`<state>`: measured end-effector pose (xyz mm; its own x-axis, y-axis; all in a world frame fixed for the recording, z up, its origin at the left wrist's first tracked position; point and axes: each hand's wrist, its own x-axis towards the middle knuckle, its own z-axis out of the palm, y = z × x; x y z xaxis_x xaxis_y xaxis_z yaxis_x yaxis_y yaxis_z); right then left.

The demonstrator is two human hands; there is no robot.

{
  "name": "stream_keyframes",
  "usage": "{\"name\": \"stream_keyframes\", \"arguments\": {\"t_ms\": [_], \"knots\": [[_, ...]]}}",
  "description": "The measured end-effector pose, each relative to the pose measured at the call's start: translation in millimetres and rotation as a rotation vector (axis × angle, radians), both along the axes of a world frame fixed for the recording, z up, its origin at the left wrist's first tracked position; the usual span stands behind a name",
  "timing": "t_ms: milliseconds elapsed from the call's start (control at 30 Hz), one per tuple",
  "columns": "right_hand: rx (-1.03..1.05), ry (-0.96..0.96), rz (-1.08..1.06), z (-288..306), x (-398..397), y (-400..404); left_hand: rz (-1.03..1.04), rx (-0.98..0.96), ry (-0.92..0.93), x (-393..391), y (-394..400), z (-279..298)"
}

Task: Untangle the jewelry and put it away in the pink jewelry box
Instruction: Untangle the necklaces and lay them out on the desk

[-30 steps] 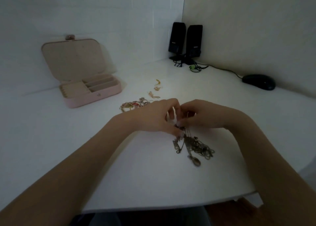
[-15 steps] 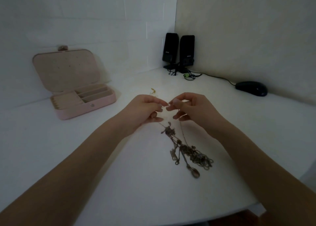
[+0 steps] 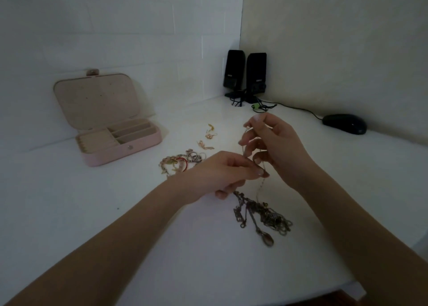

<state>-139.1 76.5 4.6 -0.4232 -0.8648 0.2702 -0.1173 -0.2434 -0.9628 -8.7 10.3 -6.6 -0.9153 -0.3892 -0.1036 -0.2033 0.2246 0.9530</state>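
Observation:
A tangle of dark chains with a pendant lies on the white desk just below my hands. My right hand is raised and pinches the upper end of a thin chain that runs down into the tangle. Lower on the same chain, my left hand pinches it between thumb and fingertip. The pink jewelry box stands open at the back left, its lid upright and its compartments holding nothing I can see.
A heap of bracelets and rings and a few gold earrings lie between the box and my hands. Two black speakers with cables stand in the corner, a black mouse to the right. The desk edge runs near bottom right.
My right hand has risen and drawn the thin chain upward. My left hand has dropped lower along the chain toward the tangle. The view has shifted slightly.

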Motion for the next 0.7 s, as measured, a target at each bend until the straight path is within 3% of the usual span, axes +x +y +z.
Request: {"name": "stream_keyframes", "arguments": {"t_ms": [167,300,400,567,700], "knots": [[0.006,0.017,-0.041,1,-3,2,0.123,-0.034,0.113,1,-4,7],[-0.014,-0.030,-0.076,2,-6,3,0.188,0.367,0.267,6,-17,14],[-0.013,-0.057,-0.135,1,-7,2,0.202,0.528,0.310,10,-25,15],[-0.004,-0.058,-0.280,-2,-14,0,0.339,0.457,0.281,8,-32,11],[-0.079,-0.068,-0.230,0,-14,1,0.412,0.410,0.334,7,-33,7]]}}
